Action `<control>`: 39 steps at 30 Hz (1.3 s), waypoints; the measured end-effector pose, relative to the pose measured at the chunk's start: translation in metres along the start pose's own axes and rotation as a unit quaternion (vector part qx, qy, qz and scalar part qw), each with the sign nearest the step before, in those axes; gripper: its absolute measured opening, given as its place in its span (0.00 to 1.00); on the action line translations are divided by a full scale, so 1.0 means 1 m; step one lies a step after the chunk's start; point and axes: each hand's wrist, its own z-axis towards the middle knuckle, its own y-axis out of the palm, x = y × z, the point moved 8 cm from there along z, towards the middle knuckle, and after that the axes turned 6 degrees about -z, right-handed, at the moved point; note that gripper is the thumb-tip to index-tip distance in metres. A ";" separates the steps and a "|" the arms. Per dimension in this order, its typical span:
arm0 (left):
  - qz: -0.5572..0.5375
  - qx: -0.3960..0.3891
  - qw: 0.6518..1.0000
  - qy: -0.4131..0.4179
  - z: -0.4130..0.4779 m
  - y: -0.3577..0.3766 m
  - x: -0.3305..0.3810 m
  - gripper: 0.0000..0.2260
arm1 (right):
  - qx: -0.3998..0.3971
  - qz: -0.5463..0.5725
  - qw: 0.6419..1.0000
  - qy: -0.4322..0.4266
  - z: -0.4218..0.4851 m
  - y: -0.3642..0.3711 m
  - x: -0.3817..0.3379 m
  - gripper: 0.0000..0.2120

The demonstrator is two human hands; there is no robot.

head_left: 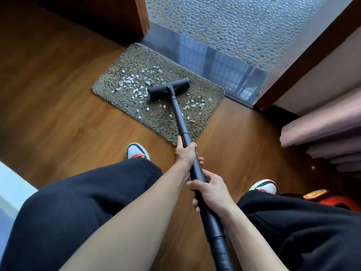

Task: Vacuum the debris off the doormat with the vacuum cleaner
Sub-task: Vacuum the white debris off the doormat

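Observation:
A shaggy olive-brown doormat (125, 61) lies on the wooden floor before a doorway. Several white debris flakes (129, 83) are scattered over its middle and near side. The black vacuum head (169, 88) rests flat on the mat's centre, among the flakes. Its black wand (178, 116) runs back toward me. My left hand (184, 153) grips the wand just past the mat's near edge. My right hand (212, 190) grips the wand lower down, closer to my body.
A dark stone threshold (205, 53) and pebble-tiled floor (234, 20) lie beyond the mat. Wooden door frames (142, 14) flank it. Pink folded bedding (322, 130) sits at right, a red vacuum body (332, 200) by my right foot. My shoes (137, 152) stand on the wooden floor.

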 end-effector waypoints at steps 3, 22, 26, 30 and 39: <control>-0.009 -0.001 1.000 -0.002 0.004 -0.001 -0.001 0.34 | 0.005 -0.016 1.000 -0.001 0.003 0.001 0.000 0.07; 0.018 -0.013 0.998 -0.054 -0.137 0.008 -0.081 0.33 | 0.004 -0.056 0.998 0.034 -0.129 -0.033 0.061 0.08; 0.036 -0.025 0.997 -0.057 -0.159 0.012 -0.092 0.33 | 0.015 -0.044 0.998 0.043 -0.152 -0.039 0.068 0.18; 0.033 -0.026 0.997 -0.068 -0.171 0.013 -0.098 0.33 | 0.033 -0.064 0.996 0.052 -0.161 -0.045 0.071 0.30; 0.053 -0.005 0.996 -0.070 -0.150 -0.002 -0.092 0.35 | 0.000 -0.050 0.997 0.055 -0.143 -0.027 0.065 0.22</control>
